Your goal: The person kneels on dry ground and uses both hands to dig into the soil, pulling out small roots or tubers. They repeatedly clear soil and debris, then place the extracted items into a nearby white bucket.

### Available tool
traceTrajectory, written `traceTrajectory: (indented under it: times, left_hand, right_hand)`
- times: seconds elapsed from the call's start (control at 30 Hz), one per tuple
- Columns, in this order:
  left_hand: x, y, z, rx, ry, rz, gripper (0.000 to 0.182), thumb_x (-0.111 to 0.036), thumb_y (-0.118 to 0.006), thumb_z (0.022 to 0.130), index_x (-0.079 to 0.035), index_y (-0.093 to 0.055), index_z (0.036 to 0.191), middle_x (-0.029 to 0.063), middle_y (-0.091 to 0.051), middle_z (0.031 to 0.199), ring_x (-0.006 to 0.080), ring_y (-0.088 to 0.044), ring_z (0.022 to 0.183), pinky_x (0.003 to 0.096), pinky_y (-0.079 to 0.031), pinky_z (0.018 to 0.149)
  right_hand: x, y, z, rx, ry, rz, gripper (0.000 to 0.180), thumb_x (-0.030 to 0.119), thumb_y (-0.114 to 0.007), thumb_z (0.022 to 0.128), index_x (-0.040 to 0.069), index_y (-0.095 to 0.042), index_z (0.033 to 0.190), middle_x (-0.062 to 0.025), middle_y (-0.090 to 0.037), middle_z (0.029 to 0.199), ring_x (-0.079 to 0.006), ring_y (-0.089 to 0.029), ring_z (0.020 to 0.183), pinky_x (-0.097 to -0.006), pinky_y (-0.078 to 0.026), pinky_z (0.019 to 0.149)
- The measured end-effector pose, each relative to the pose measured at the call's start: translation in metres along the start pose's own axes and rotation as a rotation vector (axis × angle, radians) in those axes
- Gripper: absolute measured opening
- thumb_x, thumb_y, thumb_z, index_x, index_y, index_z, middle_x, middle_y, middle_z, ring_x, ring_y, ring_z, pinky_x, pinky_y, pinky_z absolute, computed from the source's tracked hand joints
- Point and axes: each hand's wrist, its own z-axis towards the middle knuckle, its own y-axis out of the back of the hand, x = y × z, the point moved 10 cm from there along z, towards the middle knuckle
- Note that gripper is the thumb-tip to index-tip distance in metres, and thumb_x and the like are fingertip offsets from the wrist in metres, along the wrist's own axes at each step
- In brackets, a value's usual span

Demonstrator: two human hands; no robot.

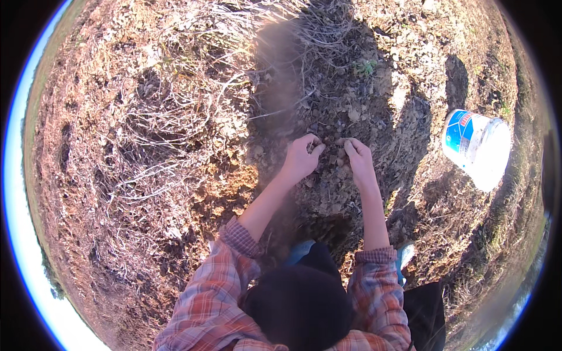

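Note:
My left hand (303, 155) is low over loose, shaded soil (325, 188), its thumb and forefinger curled towards each other. Across a small gap, my right hand (360, 162) bends down to the same patch, thumb against the fingers. Small brown lumps (340, 153) lie in the dirt between the hands; whether they are clods or something grown there is unclear. Anything held in the fingertips is too small and dark to make out. Both forearms come from rolled plaid sleeves (210, 298).
A white plastic bucket (476, 142) with a blue printed label stands to the right. Dry stalks (153, 145) cover the ground at left, with more (325, 39) ahead. A small green plant (365, 66) grows beyond my hands. Close below them is a dark hollow (327, 228).

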Motion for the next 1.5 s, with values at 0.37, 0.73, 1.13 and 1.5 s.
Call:
traceTrajectory:
  times: [0.37,0.73,1.13,1.5]
  left_hand:
    - [-0.088,-0.013,-0.06,-0.188,-0.531,0.303,0.036,-0.019,-0.073,0.084,-0.001,-0.065,0.114,0.0163,-0.067,0.107,0.0362,-0.062,0.105,0.0446,-0.047,0.096]
    - [-0.017,-0.051,0.025,0.061,-0.32,0.437,0.026,-0.001,-0.064,0.083,-0.005,-0.063,0.109,0.0194,-0.064,0.111,0.0372,-0.058,0.105,0.0448,-0.047,0.09]
    - [-0.003,-0.048,0.023,0.166,-0.279,0.491,0.027,-0.006,-0.067,0.083,-0.006,-0.064,0.11,0.0148,-0.067,0.109,0.0339,-0.061,0.11,0.0412,-0.049,0.092]
    - [-0.006,-0.032,-0.012,0.13,0.01,-0.09,0.018,-0.013,-0.059,0.098,0.001,-0.068,0.105,0.0134,-0.067,0.108,0.0202,-0.064,0.093,0.0339,-0.05,0.084]
  right_hand:
    - [-0.042,-0.067,-0.046,0.223,-0.173,1.17,0.041,0.045,-0.043,0.106,0.008,-0.06,0.115,-0.0044,-0.063,0.096,-0.0165,-0.062,0.094,-0.0377,-0.054,0.086]
    - [-0.047,0.045,-0.05,-0.041,-0.158,0.608,0.027,0.031,-0.059,0.103,0.004,-0.065,0.102,0.0004,-0.056,0.079,-0.0048,-0.048,0.063,-0.0167,-0.029,0.043]
    - [-0.038,0.042,-0.044,-0.11,-0.006,0.175,0.019,0.019,-0.062,0.099,0.004,-0.07,0.109,0.0014,-0.068,0.087,-0.0009,-0.048,0.06,-0.0178,-0.032,0.047]
    - [-0.025,0.014,-0.053,0.017,0.092,0.107,0.035,0.013,-0.057,0.1,0.001,-0.061,0.133,-0.0011,-0.072,0.097,-0.0009,-0.049,0.063,-0.0189,-0.035,0.052]
